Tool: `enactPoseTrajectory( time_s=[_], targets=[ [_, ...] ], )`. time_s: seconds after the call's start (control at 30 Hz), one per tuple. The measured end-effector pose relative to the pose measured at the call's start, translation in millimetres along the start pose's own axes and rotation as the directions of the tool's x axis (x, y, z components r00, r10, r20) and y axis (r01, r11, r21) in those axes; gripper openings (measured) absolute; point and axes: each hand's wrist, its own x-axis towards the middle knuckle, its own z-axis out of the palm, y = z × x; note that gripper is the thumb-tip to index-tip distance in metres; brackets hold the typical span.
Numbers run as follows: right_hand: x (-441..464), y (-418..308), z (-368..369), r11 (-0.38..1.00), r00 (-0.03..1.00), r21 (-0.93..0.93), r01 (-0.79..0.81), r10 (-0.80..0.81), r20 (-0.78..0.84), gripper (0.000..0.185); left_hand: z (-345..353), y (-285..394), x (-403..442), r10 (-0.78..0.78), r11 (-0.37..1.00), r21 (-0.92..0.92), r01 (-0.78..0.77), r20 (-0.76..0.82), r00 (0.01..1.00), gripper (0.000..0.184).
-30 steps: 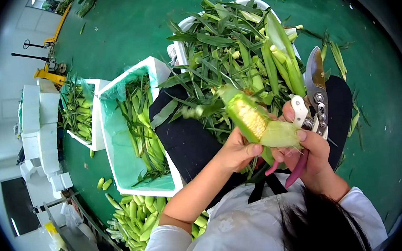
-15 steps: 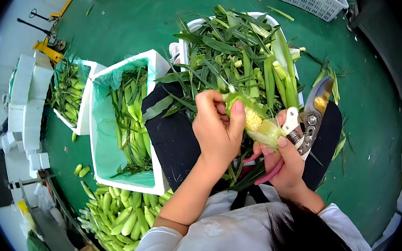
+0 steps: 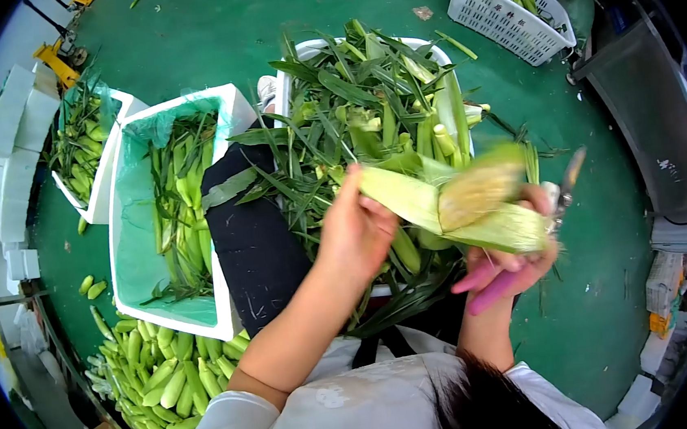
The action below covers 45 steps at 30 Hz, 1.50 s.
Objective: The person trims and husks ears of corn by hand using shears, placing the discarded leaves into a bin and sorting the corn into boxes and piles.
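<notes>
My left hand [image 3: 355,236] pinches the end of a broad pale-green husk strip [image 3: 397,197] pulled out to the left of a corn ear [image 3: 484,191]. The ear is smeared by motion, with its yellowish side partly bare. Another husk flap [image 3: 502,233] hangs below it. My right hand [image 3: 527,260] is closed around the lower end of the ear and also holds pruning shears with pink handles [image 3: 493,287]. The metal blade [image 3: 573,168] of the shears points up and away to the right. Beneath both hands stands a white tub [image 3: 301,55] heaped with husks and leaves [image 3: 357,91].
To the left are a foam box [image 3: 129,233] with green lining and corn inside, and another foam box [image 3: 115,177]. Many husked-green ears [image 3: 170,377] lie piled on the floor at lower left. A white basket [image 3: 507,24] stands at upper right, near a dark panel [image 3: 644,106].
The husk has been pulled down and outward, stretching between my hands. My right hand has moved slightly right with the shears. The whole view has shifted a little.
</notes>
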Motion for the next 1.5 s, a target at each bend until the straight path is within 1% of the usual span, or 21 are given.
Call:
enactPoseTrajectory(
  time_s=[0.03,0.17,0.37,0.5,0.63,0.73,0.8,0.83,0.87,0.93,1.0,1.07,1.1,1.13,1.2,1.27,1.3,1.4,1.43,1.47,1.5],
  targets=[
    [-2,-6,8,0.987,0.991,-0.155,0.046,-0.066,-0.121,0.027,-12,2,7,0.075,0.997,0.025,-0.078,0.104,0.992,0.019],
    [3,-11,-7,0.976,0.993,0.216,0.037,-0.013,-0.114,0.027,-11,9,-2,0.247,0.94,0.18,-0.291,0.232,0.941,0.026],
    [-4,-23,-24,0.964,0.967,0.247,0.096,-0.031,-0.254,0.022,-4,9,-37,0.239,0.884,0.325,-0.337,0.305,0.922,0.032],
    [1,-17,-18,0.958,0.966,0.278,0.073,0.002,-0.26,0.021,-9,16,-39,0.199,0.839,0.339,-0.426,0.537,0.82,0.03],
    [7,-13,-18,0.974,0.979,0.222,-0.052,0.094,-0.183,0.025,-11,19,-30,0.27,0.673,0.517,-0.528,0.494,0.827,0.029],
    [15,-17,-6,0.93,0.893,-0.069,-0.36,0.322,-0.314,0.032,10,16,-22,-0.015,0.896,0.42,-0.143,0.351,0.936,0.026],
    [18,-16,6,0.674,0.729,-0.363,-0.643,0.395,-0.559,0.037,-24,12,8,-0.264,0.955,0.249,0.159,0.475,0.839,0.035],
    [25,-13,17,0.579,0.692,-0.396,-0.713,0.49,-0.53,0.042,0,22,-9,-0.366,0.924,0.19,0.331,0.199,0.909,0.037],
    [26,-7,20,0.531,0.686,-0.439,-0.725,0.493,-0.535,0.045,-9,21,-7,-0.44,0.894,0.197,0.403,0.211,0.873,0.038],
    [30,3,21,0.258,0.576,-0.538,-0.802,0.571,-0.585,0.04,-93,-7,27,-0.623,0.78,0.311,0.543,0.3,0.723,0.042],
    [34,18,20,-0.113,0.419,-0.595,-0.796,0.607,-0.676,0.033,-93,-13,-15,-0.751,0.588,0.484,0.648,0.029,0.66,0.045],
    [22,40,14,-0.126,0.492,-0.799,-0.587,0.729,-0.477,0.034,-92,2,-25,-0.686,0.706,0.314,0.635,0.08,0.723,0.047],
    [21,48,22,-0.271,0.498,-0.921,-0.281,0.779,-0.381,0.034,-97,11,-24,-0.627,0.775,0.221,0.592,0.155,0.763,0.047],
    [11,59,32,-0.406,0.457,-0.885,-0.228,0.758,-0.465,0.036,-82,28,-30,-0.659,0.744,0.163,0.648,0.019,0.752,0.047],
    [-17,89,40,-0.427,0.659,-0.892,0.15,0.716,-0.232,0.038,-83,35,-44,-0.499,0.859,0.243,0.451,0.201,0.843,0.053],
    [-28,104,47,-0.282,0.638,-0.953,0.108,0.755,-0.151,0.045,-80,50,-68,-0.316,0.933,0.24,0.268,0.193,0.929,0.054],
    [-25,104,53,-0.227,0.571,-0.973,-0.032,0.795,-0.204,0.047,-87,62,-84,-0.281,0.944,0.234,0.234,0.193,0.94,0.055],
    [-28,95,39,-0.038,0.616,-0.854,-0.52,0.676,-0.405,0.049,-137,106,-148,0.02,0.91,0.41,-0.066,0.116,0.993,0.066],
    [-24,95,26,-0.013,0.683,-0.853,-0.522,0.592,-0.428,0.046,-156,123,-174,0.132,0.91,0.381,-0.161,0.1,0.986,0.068],
    [-17,95,12,0.009,0.736,-0.852,-0.523,0.509,-0.446,0.043,-185,143,-198,0.21,0.845,0.488,-0.22,0.076,0.975,0.075],
    [-6,98,0,-0.089,0.71,-0.856,-0.51,0.517,-0.477,0.044,-186,151,-234,0.428,0.662,0.703,-0.26,-0.07,0.901,0.081]
  ],
)
